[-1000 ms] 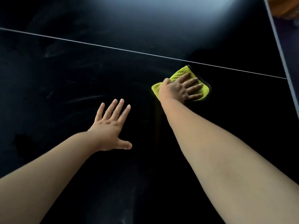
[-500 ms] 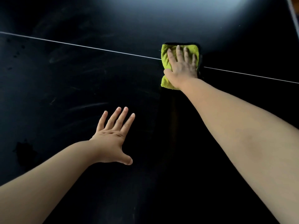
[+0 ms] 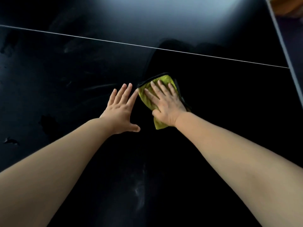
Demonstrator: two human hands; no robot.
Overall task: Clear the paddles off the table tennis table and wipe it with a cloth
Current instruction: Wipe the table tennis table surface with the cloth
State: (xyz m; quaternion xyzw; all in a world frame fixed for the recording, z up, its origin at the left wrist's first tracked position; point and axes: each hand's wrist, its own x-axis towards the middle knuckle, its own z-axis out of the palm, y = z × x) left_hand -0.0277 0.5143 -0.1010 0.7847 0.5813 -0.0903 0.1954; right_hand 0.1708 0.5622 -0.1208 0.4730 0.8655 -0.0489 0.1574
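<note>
Black glossy worktop fills the view, and on the near side of its white line the right hand, grip released, presses flat fingers on a yellow-green cloth largely hidden beneath it, while the left hand, likewise unclenched, lies flat just beside it among faint, barely readable smudges.

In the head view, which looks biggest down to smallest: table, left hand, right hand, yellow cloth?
1. table
2. left hand and right hand, alike
3. yellow cloth, judging its showing part; the right hand covers the rest.
</note>
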